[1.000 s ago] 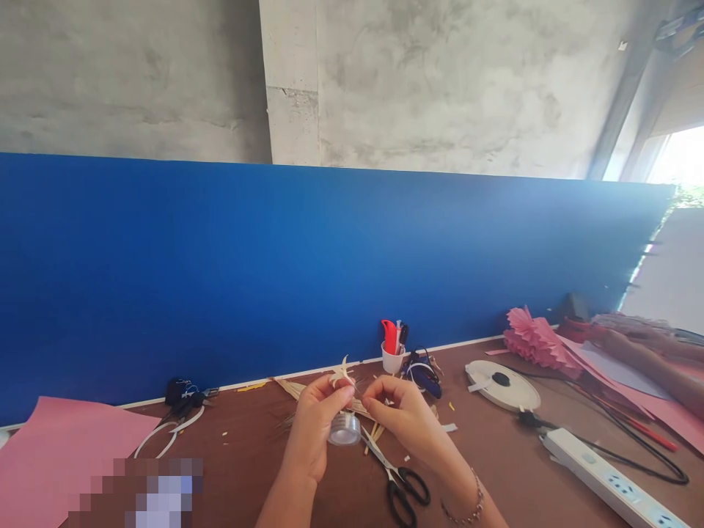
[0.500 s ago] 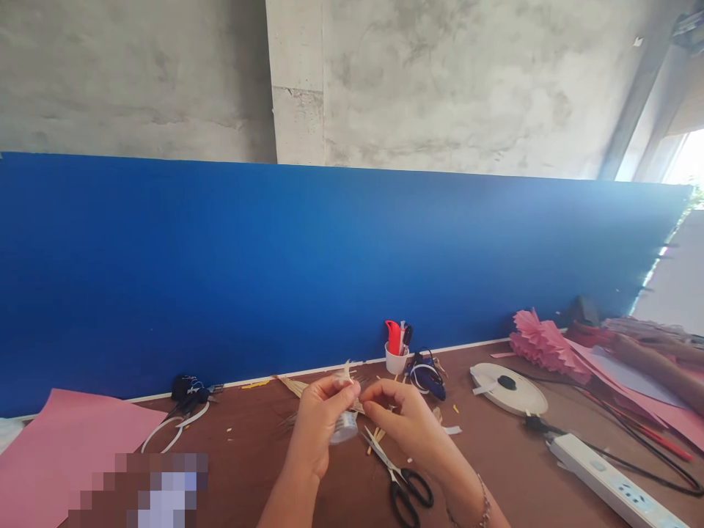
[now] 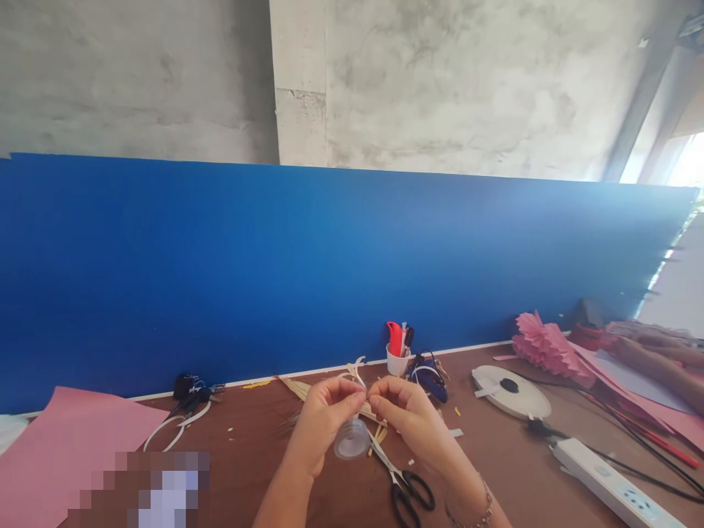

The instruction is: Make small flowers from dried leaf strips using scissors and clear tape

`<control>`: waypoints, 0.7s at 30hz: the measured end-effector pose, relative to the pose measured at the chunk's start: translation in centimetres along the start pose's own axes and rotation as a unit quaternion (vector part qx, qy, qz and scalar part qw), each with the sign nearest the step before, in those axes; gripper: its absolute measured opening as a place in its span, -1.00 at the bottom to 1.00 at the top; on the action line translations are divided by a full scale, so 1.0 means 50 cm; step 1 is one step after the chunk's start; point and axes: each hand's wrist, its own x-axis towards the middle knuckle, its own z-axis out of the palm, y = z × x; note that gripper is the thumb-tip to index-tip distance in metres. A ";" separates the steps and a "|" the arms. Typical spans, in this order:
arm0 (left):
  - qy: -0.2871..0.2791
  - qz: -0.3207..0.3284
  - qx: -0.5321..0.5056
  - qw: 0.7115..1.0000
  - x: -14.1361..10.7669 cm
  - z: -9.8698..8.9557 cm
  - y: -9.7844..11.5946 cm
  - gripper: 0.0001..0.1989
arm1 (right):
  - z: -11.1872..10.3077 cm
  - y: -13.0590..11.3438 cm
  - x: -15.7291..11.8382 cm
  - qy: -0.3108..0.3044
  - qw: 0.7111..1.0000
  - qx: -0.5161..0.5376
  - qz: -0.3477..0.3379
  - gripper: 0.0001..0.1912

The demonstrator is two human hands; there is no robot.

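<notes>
Fingertips of both my hands come together over the middle of the table. My left hand (image 3: 328, 422) is closed in a pinch on a thin pale strip (image 3: 357, 367), whose curled ends stick up above the fingers. Closed too, my right hand (image 3: 404, 411) pinches close beside it; what lies between its fingertips is too small to make out. Just below the left fingers is a clear round roll (image 3: 352, 440) that looks like transparent tape; whether it hangs or rests on the table I cannot tell. Scissors (image 3: 397, 477) with black handles lie partly open under my right hand.
Behind the hands are dry straw-like strips (image 3: 297, 387) and a white cup (image 3: 397, 361) of pens. A white reel (image 3: 511, 392), a power strip (image 3: 610, 480) and pink paper (image 3: 544, 345) lie right. Pink sheets (image 3: 82, 440) and black-handled tools (image 3: 190, 392) lie left. A blue partition (image 3: 352, 257) stands behind.
My right fingertips have come in against the left ones. The clear roll has turned to show its round face, and the pale strip's ends have shifted slightly right.
</notes>
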 end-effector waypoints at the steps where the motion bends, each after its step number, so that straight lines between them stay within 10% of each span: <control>1: 0.002 0.004 0.003 1.000 0.001 0.000 -0.003 -0.81 | 0.001 -0.002 0.000 0.009 1.000 -0.001 0.000 -0.76; 12: 0.119 0.045 0.003 0.992 0.004 0.033 -0.030 -0.80 | 0.023 0.018 0.006 0.122 0.980 -0.134 -0.081 -0.81; 21: 0.142 0.086 0.049 0.985 0.007 0.021 -0.029 -0.80 | 0.030 0.028 0.007 0.079 0.990 -0.090 -0.075 -0.80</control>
